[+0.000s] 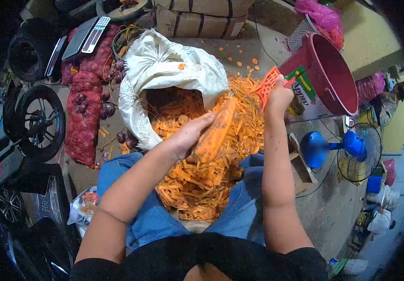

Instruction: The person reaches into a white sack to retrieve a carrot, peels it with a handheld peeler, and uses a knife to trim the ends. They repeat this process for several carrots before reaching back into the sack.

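Observation:
My left hand (193,135) is closed around a large carrot (216,131), with dark patches of skin still on its orange surface. The carrot is tilted, its upper end pointing away from me. In my right hand (279,100), up and to the right and apart from the carrot, is a red plastic peeler (268,85) with holes through its flat body. Below both hands spreads a heap of orange carrot peelings (197,185), lying between my knees. Just beyond my left hand, a white woven sack (171,70) gapes with carrot pieces inside.
A red bucket (335,75) leans at the right, near a blue fan (352,145). Red mesh bags of onions (84,117) lie on the left beside a motorbike wheel (40,122). Cardboard boxes (202,21) stand at the back. Carrot slices (239,63) dot the floor.

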`<state>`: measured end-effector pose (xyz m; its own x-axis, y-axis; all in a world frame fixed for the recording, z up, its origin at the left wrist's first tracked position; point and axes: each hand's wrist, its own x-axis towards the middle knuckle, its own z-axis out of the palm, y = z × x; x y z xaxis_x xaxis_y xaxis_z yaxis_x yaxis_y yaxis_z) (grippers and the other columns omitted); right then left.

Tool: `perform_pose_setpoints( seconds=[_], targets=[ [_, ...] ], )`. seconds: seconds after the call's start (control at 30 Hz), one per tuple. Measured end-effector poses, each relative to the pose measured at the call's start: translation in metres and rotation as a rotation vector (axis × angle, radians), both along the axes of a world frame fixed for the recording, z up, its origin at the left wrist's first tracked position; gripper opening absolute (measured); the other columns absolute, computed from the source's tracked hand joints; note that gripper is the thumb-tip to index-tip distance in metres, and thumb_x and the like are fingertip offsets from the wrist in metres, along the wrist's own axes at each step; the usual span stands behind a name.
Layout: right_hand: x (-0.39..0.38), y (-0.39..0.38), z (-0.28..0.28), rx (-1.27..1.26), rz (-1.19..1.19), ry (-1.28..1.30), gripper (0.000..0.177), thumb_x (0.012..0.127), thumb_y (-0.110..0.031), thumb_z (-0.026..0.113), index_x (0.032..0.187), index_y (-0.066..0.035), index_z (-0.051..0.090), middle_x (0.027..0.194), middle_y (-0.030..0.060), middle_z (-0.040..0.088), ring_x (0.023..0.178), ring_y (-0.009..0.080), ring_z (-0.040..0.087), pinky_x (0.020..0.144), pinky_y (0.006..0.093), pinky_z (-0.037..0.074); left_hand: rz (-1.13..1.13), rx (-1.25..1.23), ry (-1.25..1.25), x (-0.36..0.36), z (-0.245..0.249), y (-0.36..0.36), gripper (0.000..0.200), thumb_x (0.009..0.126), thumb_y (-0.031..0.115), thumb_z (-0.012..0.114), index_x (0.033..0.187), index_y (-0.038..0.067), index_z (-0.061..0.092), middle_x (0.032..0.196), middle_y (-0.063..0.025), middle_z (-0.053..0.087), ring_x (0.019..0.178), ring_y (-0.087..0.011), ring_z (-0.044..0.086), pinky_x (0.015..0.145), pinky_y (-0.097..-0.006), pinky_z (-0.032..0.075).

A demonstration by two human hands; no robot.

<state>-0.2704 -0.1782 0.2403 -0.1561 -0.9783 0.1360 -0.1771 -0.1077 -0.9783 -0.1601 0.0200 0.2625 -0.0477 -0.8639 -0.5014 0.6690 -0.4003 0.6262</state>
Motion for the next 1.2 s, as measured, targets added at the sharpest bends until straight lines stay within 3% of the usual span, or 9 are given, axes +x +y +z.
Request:
perform_pose_setpoints(
  seconds=[0.23,0.3,0.53,0.6,0.67,0.73,0.87,0.93,1.2],
  targets=[
    [0.040,0.086,0.023,-0.001,0.422,-0.167,0.024,0.079,-0.021,0.046,0.066,-0.001,0.045,0.053,0.0010,0.040,0.049,0.0100,0.037,0.046,0.0260,0.031,0.153,-0.034,0.191,0.008,-0.009,-0.010,0.036,0.084,0.031,0.029,0.107,0.006,0.041,0.097,-0.0082,0.051,0.082,-0.0177,0.053,0.072,-0.0321,0.044],
    [0.044,0.105,0.018,-0.099,0.534,0.053,0.023,0.080,-0.020,0.045,0.067,-0.001,0.045,0.053,0.0030,0.041,0.050,0.0097,0.037,0.046,0.0262,0.031,0.266,0.050,0.154,0.009,-0.022,-0.015,0.036,0.085,0.032,0.027,0.101,0.004,0.043,0.090,-0.0074,0.053,0.076,-0.0166,0.054,0.067,-0.0303,0.046],
    [0.032,0.054,-0.001,-0.289,0.254,0.058,0.024,0.080,-0.020,0.046,0.069,0.002,0.048,0.057,0.0024,0.048,0.053,0.0091,0.040,0.049,0.0262,0.035,0.048,0.062,-0.041,-0.004,-0.012,-0.009,0.032,0.084,0.029,0.029,0.097,0.005,0.046,0.082,-0.0068,0.055,0.063,-0.0131,0.055,0.058,-0.0274,0.048],
    [0.019,0.029,0.001,-0.113,0.103,0.097,0.024,0.080,-0.018,0.045,0.065,0.001,0.047,0.058,0.0013,0.047,0.052,0.0095,0.040,0.048,0.0276,0.033,0.047,0.036,-0.020,-0.004,-0.016,-0.008,0.031,0.084,0.027,0.030,0.097,0.005,0.046,0.078,-0.0062,0.055,0.062,-0.0136,0.055,0.053,-0.0289,0.048],
    [0.017,0.029,0.001,-0.085,0.076,0.085,0.024,0.080,-0.018,0.045,0.065,0.000,0.046,0.058,0.0004,0.046,0.051,0.0093,0.039,0.048,0.0273,0.032,0.076,0.073,0.137,-0.001,-0.027,-0.010,0.032,0.083,0.023,0.033,0.100,0.000,0.047,0.094,-0.0089,0.054,0.080,-0.0147,0.054,0.072,-0.0269,0.044],
    [0.017,0.026,0.003,-0.065,0.052,0.073,0.023,0.080,-0.018,0.044,0.064,-0.001,0.046,0.058,-0.0005,0.045,0.050,0.0090,0.038,0.047,0.0269,0.031,0.065,0.084,0.176,0.000,-0.025,-0.010,0.032,0.083,0.024,0.034,0.100,0.000,0.048,0.092,-0.0099,0.054,0.079,-0.0157,0.055,0.070,-0.0276,0.045],
    [-0.002,0.002,0.011,-0.226,0.005,-0.025,0.017,0.080,-0.018,0.045,0.070,-0.004,0.046,0.058,-0.0015,0.043,0.049,0.0071,0.039,0.046,0.0230,0.032,-0.184,0.040,0.133,0.009,-0.008,0.000,0.033,0.082,0.027,0.036,0.098,0.000,0.048,0.088,-0.0128,0.055,0.074,-0.0191,0.056,0.064,-0.0311,0.048],
    [-0.006,0.001,0.023,-0.009,-0.031,-0.380,0.023,0.079,-0.018,0.046,0.064,-0.001,0.045,0.057,0.0014,0.045,0.049,0.0098,0.041,0.047,0.0262,0.034,-0.168,0.031,0.144,0.010,-0.008,0.002,0.032,0.082,0.028,0.038,0.095,0.001,0.049,0.084,-0.0136,0.055,0.068,-0.0201,0.057,0.059,-0.0331,0.048],
    [0.035,0.080,0.033,0.080,0.326,-0.118,0.022,0.079,-0.022,0.047,0.069,-0.002,0.048,0.063,-0.0021,0.045,0.053,0.0056,0.039,0.049,0.0213,0.034,0.085,0.080,0.095,0.012,-0.020,-0.012,0.036,0.082,0.035,0.035,0.093,0.004,0.048,0.076,-0.0080,0.054,0.064,-0.0166,0.055,0.058,-0.0301,0.048]
  ],
)
